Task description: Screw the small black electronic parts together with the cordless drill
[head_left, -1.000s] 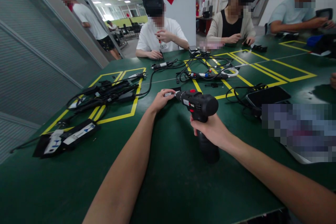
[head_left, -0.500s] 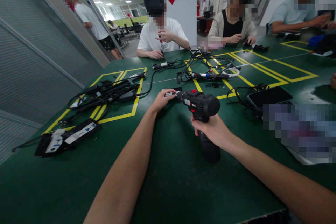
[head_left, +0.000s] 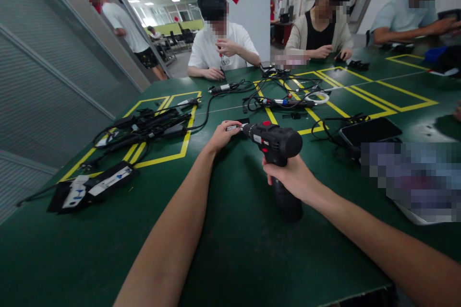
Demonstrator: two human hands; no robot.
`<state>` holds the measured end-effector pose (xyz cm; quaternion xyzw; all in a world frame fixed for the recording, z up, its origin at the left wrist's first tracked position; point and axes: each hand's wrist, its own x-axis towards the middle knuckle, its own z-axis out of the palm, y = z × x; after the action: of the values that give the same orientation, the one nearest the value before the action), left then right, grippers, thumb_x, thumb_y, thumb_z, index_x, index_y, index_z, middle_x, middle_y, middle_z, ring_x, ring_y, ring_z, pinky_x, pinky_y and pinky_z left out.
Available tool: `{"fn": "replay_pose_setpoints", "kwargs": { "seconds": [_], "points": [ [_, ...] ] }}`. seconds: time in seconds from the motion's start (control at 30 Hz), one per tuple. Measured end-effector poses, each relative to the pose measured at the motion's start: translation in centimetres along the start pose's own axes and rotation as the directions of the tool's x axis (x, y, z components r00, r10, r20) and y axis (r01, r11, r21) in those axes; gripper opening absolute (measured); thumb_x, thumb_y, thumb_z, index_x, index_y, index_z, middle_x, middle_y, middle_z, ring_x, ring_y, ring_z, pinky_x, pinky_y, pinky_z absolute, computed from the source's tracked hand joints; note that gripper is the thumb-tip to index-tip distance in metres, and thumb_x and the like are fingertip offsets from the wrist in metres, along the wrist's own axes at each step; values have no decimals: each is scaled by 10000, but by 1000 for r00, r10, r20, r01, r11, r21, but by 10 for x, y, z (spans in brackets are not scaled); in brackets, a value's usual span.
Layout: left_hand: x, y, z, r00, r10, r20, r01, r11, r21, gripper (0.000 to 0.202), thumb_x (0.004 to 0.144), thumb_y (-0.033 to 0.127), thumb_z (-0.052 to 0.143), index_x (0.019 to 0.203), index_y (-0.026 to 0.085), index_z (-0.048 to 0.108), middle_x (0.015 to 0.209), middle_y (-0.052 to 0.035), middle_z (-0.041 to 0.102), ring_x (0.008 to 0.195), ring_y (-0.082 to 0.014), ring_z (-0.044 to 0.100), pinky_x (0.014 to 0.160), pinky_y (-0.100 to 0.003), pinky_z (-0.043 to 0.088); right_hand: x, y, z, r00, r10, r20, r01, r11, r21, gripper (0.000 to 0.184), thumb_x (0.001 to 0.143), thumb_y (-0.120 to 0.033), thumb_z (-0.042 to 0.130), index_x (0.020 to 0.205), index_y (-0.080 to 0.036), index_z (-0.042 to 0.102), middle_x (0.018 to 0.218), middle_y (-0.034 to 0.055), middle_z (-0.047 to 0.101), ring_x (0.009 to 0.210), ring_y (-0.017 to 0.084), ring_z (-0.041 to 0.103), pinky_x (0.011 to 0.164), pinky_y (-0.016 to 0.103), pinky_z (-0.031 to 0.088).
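Observation:
My right hand (head_left: 290,177) is wrapped round the grip of a black cordless drill (head_left: 276,146) with red trim, its base standing on the green table (head_left: 230,230). The drill's nose points left. My left hand (head_left: 222,136) is closed in a pinch on a small silver bit (head_left: 232,128) right at the drill's chuck. A small black piece lies on the table just behind my left hand.
A heap of black tools and cables (head_left: 144,127) lies at the left inside yellow tape lines. A flat black case (head_left: 91,187) sits nearer left. More cables (head_left: 288,96) and a dark tablet (head_left: 369,130) lie to the right. Several other people sit at the far edge.
Almost nothing has moved. The drill and both hands have shifted very slightly to the right in view; the grip on drill and bit is the same.

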<state>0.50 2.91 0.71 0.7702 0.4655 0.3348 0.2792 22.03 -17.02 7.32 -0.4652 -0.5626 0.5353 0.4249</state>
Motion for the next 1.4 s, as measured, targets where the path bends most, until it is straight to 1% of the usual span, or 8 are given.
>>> {"fn": "replay_pose_setpoints", "kwargs": {
  "seconds": [0.2, 0.43, 0.63, 1.13, 1.4],
  "points": [
    [0, -2, 1, 1000, 18, -8, -18, 1000, -11, 344, 774, 388, 552, 1053, 225, 670, 1174, -39, 621, 1152, -225, 512, 1081, -378, 339, 1, -1, 0, 1000, 19, 0, -19, 1000, 1, 62, 732, -175, 580, 794, -184, 582, 690, -9, 581, 545, 128, 562, 534, 274, 423],
    [1, -5, 3, 999, -9, -38, 9, 1000, -17, 363, 758, 376, 559, 1068, 219, 665, 1183, -47, 609, 1134, -221, 526, 1062, -378, 362, 1, 2, 1, 1000, 6, 0, -6, 1000, 1, 58, 727, -175, 576, 784, -183, 585, 676, -8, 590, 546, 129, 566, 543, 276, 424],
    [1, -7, 2, 999, 5, -32, -6, 1000, -24, 352, 770, 388, 558, 1063, 226, 667, 1171, -49, 612, 1128, -224, 529, 1067, -385, 353, 1, 2, 0, 1000, 2, -1, -2, 1000, -1, 57, 731, -174, 575, 787, -184, 580, 694, -9, 584, 544, 129, 567, 545, 278, 428],
    [1, -4, 3, 999, -18, -35, 17, 1000, -21, 364, 761, 366, 544, 1068, 211, 665, 1184, -51, 606, 1134, -230, 524, 1065, -384, 361, 1, -1, -1, 1000, -3, 26, 4, 1000, -15, 56, 748, -176, 568, 802, -180, 582, 703, -2, 581, 561, 135, 571, 549, 284, 429],
    [2, -6, 3, 1000, 4, -29, -5, 1000, -10, 353, 768, 361, 546, 1063, 213, 669, 1173, -44, 615, 1151, -229, 513, 1072, -382, 353, 2, 2, 1, 1000, 6, -1, -6, 1000, 7, 55, 739, -169, 581, 792, -182, 573, 714, -6, 576, 540, 129, 560, 533, 281, 426]
  ]
}}
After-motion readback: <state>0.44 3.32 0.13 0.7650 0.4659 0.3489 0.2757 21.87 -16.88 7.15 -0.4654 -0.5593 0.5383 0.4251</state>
